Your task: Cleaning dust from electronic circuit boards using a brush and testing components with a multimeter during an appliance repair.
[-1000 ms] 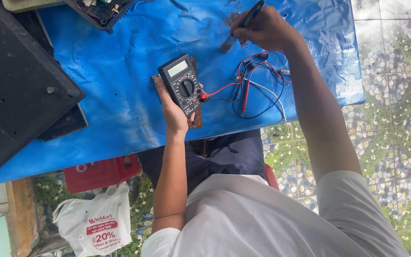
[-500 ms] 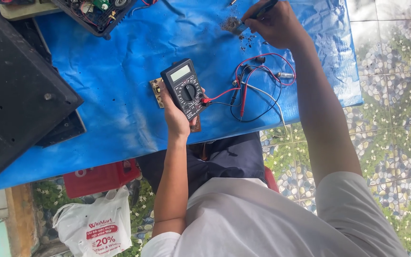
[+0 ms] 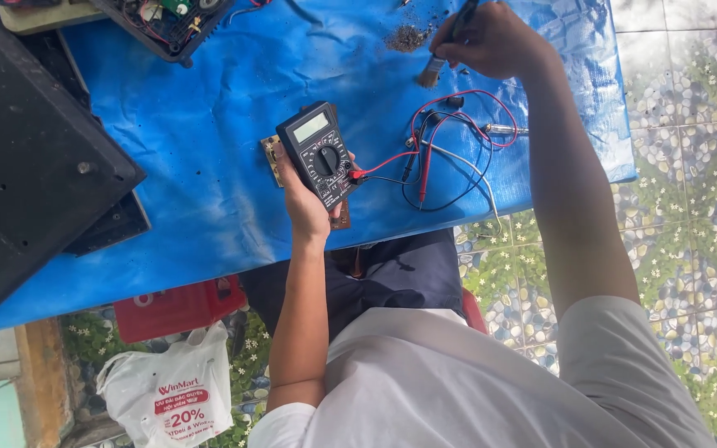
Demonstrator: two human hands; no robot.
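Left hand [image 3: 307, 203] is clamped on a black, rigid, light plastic multimeter [image 3: 320, 154], best gripped by its sides; beyond it, right hand [image 3: 495, 40] is closed on a small brush [image 3: 440, 55].

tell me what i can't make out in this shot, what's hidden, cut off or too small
All in the head view:
- Small circuit board: mostly hidden under the multimeter and the left hand.
- Multimeter display: too small to read.
- Brush: handle hidden inside the right hand.
- Opened device: cut off by the top edge.
- Black casing: cut off by the left edge.
- Probe leads: tangled, so their ends can't be traced.
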